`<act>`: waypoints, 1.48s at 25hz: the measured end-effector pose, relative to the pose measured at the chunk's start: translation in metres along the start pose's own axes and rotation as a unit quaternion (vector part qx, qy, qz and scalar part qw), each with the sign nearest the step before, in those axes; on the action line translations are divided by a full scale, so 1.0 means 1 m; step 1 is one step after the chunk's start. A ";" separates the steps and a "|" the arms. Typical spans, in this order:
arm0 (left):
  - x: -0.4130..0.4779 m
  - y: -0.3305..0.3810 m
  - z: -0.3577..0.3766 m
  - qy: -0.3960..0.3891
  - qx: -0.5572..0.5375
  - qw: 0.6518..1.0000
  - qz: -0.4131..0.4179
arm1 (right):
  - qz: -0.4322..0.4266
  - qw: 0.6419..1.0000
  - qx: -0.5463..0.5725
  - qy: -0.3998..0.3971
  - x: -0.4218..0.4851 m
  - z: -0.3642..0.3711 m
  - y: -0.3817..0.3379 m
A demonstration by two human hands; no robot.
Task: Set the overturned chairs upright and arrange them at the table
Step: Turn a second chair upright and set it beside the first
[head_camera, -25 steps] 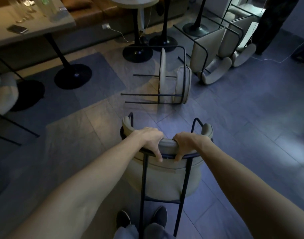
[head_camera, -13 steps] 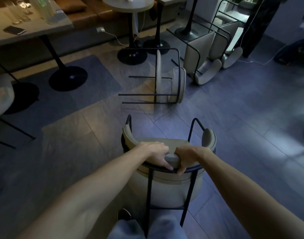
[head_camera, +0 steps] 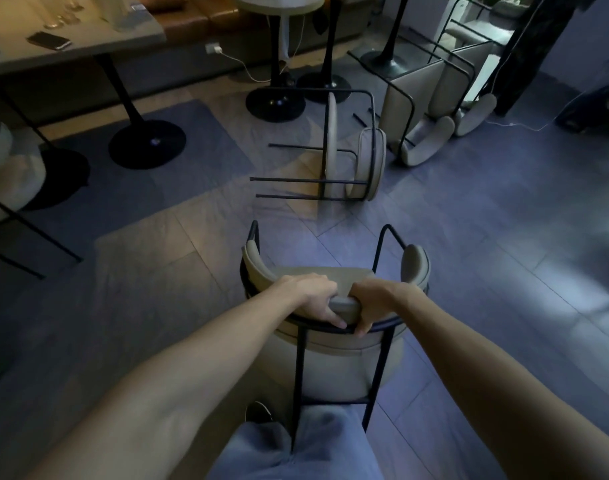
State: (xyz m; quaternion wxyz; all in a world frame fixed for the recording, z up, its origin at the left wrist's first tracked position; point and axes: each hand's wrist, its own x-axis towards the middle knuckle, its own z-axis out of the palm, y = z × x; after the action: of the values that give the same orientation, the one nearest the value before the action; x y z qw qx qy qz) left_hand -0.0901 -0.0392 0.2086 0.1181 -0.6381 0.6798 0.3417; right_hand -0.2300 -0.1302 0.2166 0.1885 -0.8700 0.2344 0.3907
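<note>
Fingertips of both hands (head_camera: 334,303) curled out of sight over the chair's (head_camera: 337,362) backrest. Front of the seat screened by the backrest and wrists; feet of the rear legs lost behind a trouser knee (head_camera: 296,445). Far left of the hands, a bench (head_camera: 71,53) cropped by the top and left edges (glassware on it too blurred to tell apart). Far ahead and right of the hands, two stacked chairs (head_camera: 431,98) partly masking each other. At the right edge, dark shapes smeared, unidentifiable.

Chair (head_camera: 334,368): matt beige upholstery, thin black metal frame; floor (head_camera: 486,237) matt tile.
</note>
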 end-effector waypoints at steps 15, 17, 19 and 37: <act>-0.064 -0.067 0.052 0.141 -0.073 0.977 -0.140 | -0.121 0.978 -0.170 -0.008 0.065 -0.046 -0.083; -0.061 -0.059 0.063 0.147 -0.058 0.979 -0.130 | -0.129 0.975 -0.181 -0.013 0.057 -0.035 -0.079; -0.064 -0.050 0.071 0.146 -0.051 0.979 -0.131 | -0.143 0.971 -0.189 -0.004 0.051 -0.025 -0.077; -0.024 0.133 0.196 0.125 -0.064 0.956 -0.258 | -0.207 0.922 -0.327 0.009 -0.006 0.140 0.001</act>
State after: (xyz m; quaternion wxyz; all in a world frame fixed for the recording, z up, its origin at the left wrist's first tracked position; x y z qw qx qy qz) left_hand -0.2666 0.0936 0.1202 0.0754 -0.8357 0.4777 0.2602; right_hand -0.3168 -0.0578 0.1335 -0.0324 -0.9158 -0.0904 0.3899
